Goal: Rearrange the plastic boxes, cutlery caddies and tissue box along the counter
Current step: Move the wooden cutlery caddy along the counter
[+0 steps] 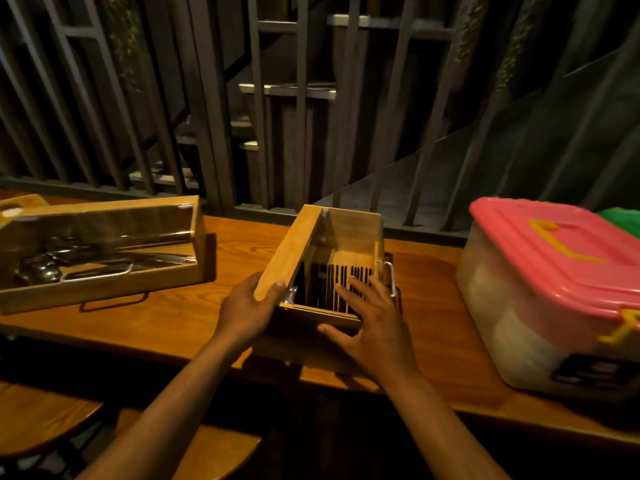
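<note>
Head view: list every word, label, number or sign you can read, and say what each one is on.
No text can be read in this picture.
Plastic box with pink lid: a dark patch like a label low on its front, too blurred to read.
Yellow shapes on the lid: a handle and clasp, not lettering.
Middle cutlery caddy and left cutlery caddy: no markings visible.

wooden counter [242,244] bears two caddies [104,271] [287,251], plastic box [554,289].

Counter [242,244] glossy varnished wood; caddies [287,251] matt wood, clear glossy lids; box [519,306] translucent plastic, pink lid.
</note>
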Demonstrator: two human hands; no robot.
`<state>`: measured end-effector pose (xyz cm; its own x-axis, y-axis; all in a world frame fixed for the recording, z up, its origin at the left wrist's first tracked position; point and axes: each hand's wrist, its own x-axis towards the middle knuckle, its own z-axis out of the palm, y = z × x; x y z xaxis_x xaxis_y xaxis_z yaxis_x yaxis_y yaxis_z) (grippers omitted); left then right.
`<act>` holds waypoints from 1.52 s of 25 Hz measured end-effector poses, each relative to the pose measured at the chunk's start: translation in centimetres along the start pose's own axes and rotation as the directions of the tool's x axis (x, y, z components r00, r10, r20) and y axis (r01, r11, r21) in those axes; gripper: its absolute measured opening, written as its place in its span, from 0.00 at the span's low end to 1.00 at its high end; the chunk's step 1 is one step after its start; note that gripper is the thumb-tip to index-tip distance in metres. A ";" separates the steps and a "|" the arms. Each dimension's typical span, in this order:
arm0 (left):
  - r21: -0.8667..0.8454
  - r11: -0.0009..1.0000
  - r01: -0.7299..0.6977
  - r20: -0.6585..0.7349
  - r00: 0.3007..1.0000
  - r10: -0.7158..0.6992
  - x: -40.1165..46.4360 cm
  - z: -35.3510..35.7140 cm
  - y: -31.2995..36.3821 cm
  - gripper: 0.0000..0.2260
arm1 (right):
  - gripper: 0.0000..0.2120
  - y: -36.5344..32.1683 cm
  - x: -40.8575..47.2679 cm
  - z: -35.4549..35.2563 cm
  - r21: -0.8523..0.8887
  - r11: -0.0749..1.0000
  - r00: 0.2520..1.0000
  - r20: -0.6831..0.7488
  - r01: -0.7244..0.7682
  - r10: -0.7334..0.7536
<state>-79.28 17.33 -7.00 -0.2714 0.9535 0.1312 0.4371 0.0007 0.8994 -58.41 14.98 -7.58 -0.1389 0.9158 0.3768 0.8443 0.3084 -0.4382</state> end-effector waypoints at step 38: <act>0.702 0.682 -0.206 -0.137 0.901 0.413 -7.7 -20.6 -3.8 0.23 | 0.21 -18.1 -1.7 3.3 0.064 0.991 0.983 -0.147 0.118 -0.108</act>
<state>-96.55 3.79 -2.87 -0.1813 0.8178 0.5463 0.9557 0.0154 0.2940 -75.19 8.74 -2.99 -0.1516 0.8292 0.5380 0.7869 0.4306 -0.4420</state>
